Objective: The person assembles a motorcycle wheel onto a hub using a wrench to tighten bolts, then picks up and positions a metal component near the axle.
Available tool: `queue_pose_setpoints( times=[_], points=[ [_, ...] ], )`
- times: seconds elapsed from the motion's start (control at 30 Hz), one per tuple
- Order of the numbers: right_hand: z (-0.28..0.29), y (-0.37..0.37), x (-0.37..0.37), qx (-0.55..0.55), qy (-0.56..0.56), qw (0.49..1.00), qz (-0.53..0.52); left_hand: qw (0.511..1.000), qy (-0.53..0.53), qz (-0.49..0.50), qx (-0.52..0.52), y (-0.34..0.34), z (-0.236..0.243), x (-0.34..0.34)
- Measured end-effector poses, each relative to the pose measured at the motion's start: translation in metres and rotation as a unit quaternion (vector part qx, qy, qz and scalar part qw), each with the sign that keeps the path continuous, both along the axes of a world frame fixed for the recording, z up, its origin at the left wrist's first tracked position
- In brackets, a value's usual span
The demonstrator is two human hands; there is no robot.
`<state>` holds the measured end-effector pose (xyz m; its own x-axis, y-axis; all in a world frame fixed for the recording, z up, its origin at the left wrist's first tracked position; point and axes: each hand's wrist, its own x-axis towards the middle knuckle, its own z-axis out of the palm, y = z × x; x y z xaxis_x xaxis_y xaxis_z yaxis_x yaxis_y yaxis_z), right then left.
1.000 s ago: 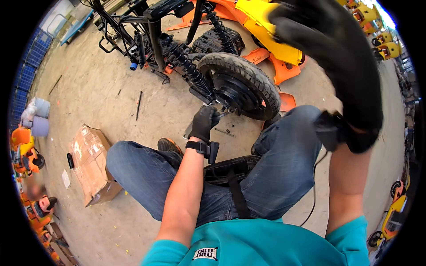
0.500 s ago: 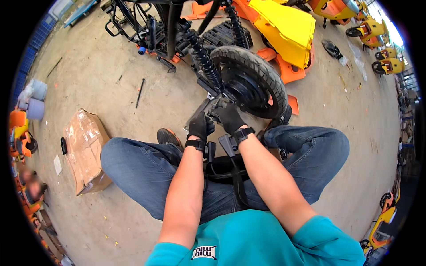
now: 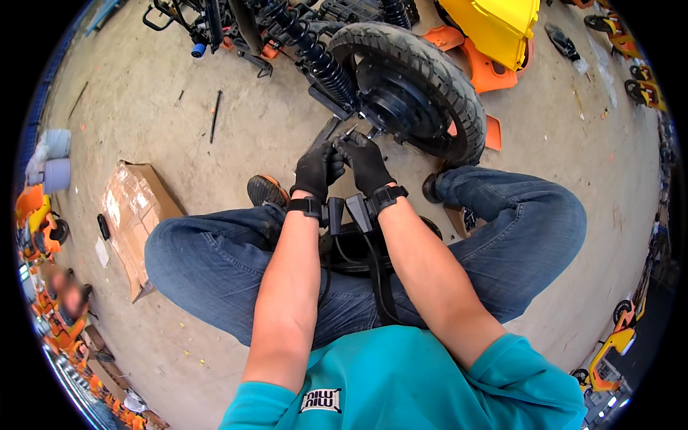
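Both hands wear black gloves and meet in front of the rear wheel of a stripped scooter. My left hand (image 3: 315,170) is closed round a dark, bar-like tool (image 3: 327,132) whose far end sticks out toward the shock absorber (image 3: 331,75). Beside it, my right hand (image 3: 364,163) pinches a small, light metal piece (image 3: 350,131), too small to name, at its fingertips. Just beyond the fingers are the wheel's black hub (image 3: 401,104) and axle end (image 3: 374,131), apart from the hands. The tyre (image 3: 459,86) leans to the right.
A taped cardboard box (image 3: 136,208) lies left of my knee. A thin dark rod (image 3: 215,116) is on the concrete floor. Yellow panel (image 3: 498,29) and orange bodywork (image 3: 487,68) lie at the far right. White buckets (image 3: 57,174) stand at the left.
My hands have come back from the axle toward me, leaving a gap to the hub. The view has tipped, so the wheel and frame sit higher in it.
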<state>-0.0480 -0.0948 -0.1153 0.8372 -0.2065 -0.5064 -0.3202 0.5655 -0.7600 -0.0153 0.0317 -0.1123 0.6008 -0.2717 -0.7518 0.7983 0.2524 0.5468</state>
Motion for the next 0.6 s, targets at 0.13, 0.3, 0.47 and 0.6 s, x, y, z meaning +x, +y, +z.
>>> queue_pose_setpoints(
  times=[0.13,0.3,0.47,0.6],
  points=[
    [-0.004,-0.001,0.002,0.071,0.002,0.997,-0.03,0.999,-0.015,0.003,-0.035,-0.003,0.003,0.002],
    [-0.008,-0.001,0.005,0.134,0.004,0.99,-0.045,0.997,-0.04,0.003,-0.073,-0.005,-0.002,0.003],
    [-0.011,0.0,0.005,0.147,0.01,0.988,-0.046,0.997,-0.046,-0.002,-0.067,-0.006,-0.007,0.004],
    [-0.023,-0.007,0.004,0.193,-0.021,0.981,-0.027,0.998,-0.025,0.003,-0.056,-0.012,0.001,0.006]
  ],
)
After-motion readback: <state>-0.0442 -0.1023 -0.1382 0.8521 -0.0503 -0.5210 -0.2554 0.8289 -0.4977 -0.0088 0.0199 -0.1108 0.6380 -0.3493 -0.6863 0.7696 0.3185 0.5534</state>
